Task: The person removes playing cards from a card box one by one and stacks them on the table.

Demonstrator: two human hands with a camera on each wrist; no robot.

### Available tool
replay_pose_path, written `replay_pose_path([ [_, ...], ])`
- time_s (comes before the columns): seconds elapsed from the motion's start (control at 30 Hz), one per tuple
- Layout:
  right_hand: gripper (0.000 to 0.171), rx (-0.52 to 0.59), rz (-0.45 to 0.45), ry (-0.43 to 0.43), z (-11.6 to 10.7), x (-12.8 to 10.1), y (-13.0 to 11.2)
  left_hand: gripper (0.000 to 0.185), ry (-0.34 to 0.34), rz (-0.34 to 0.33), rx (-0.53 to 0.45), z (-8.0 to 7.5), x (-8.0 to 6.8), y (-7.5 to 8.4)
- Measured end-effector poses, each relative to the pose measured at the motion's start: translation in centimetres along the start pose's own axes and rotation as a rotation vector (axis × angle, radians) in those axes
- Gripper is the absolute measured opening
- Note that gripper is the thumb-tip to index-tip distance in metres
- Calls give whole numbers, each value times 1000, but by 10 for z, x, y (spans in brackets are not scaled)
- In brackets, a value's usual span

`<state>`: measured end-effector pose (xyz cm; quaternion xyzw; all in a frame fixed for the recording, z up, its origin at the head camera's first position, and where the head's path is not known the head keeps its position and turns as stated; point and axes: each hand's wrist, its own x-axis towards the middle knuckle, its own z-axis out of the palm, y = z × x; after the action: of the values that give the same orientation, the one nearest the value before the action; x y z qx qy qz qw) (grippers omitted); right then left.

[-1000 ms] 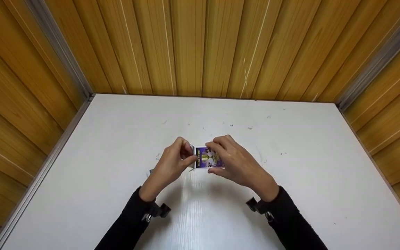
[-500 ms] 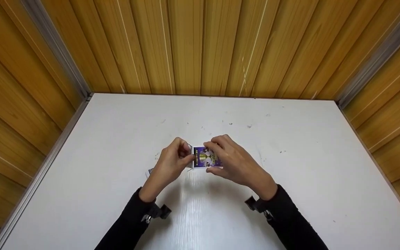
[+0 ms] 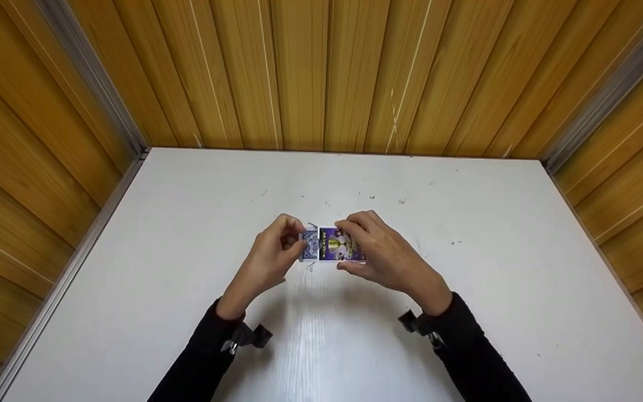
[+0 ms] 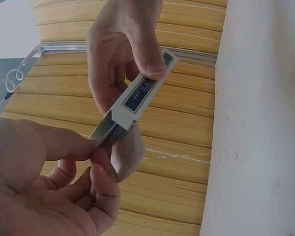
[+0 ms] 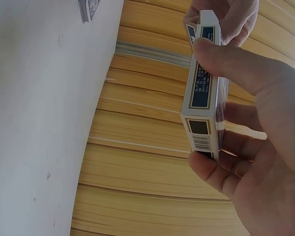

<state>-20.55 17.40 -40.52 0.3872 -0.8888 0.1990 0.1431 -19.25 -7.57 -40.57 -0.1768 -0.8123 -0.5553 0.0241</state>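
Note:
My right hand [image 3: 391,259] grips a small purple-fronted playing card box [image 3: 330,245] between thumb and fingers, above the white table. In the right wrist view, the white box [image 5: 201,93] shows dark printed panels and a barcode end. Blue-patterned playing cards [image 3: 310,244] stick out of its left end, where the flaps stand open. My left hand [image 3: 271,251] pinches these cards between thumb and fingers. In the left wrist view, my left thumb and finger meet right at the box's mouth, and the rest of the cards is hidden inside the box.
A small stack of cards [image 5: 88,9] lies on the table at the upper left of the right wrist view. Yellow wood-look panels [image 3: 299,72] wall the back and sides of the white table [image 3: 466,223]. Small dark marks dot its surface.
My left hand has shifted slightly left and turned, and the blue card backs now show between it and the box. My right hand keeps its grip on the box, which sits slightly farther right.

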Motion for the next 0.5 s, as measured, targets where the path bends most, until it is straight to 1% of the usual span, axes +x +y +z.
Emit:
replay_pose_path([
  [0.03, 68, 5, 11, -2, -1, 0, 1, 16, 11, 8, 17, -1, 0, 1],
  [0.1, 68, 10, 28, -1, -4, -1, 4, 20, 40, 45, 67, -4, 0, 2],
  [0.2, 68, 17, 46, 8, -7, -2, 6, 24, 89, 108, 177, -5, 0, 2],
  [0.27, 68, 21, 52, 13, -8, -2, 7, 24, 103, 145, 236, -5, 0, 0],
  [0.33, 68, 21, 53, 13, -7, -2, 7, 24, 96, 166, 283, -4, 1, -1],
  [0.43, 67, 16, 49, 9, -6, -1, 8, 29, 55, 199, 322, -2, 0, -3],
  [0.5, 67, 13, 46, 10, -5, -1, 8, 31, 26, 234, 368, -2, 0, -5],
])
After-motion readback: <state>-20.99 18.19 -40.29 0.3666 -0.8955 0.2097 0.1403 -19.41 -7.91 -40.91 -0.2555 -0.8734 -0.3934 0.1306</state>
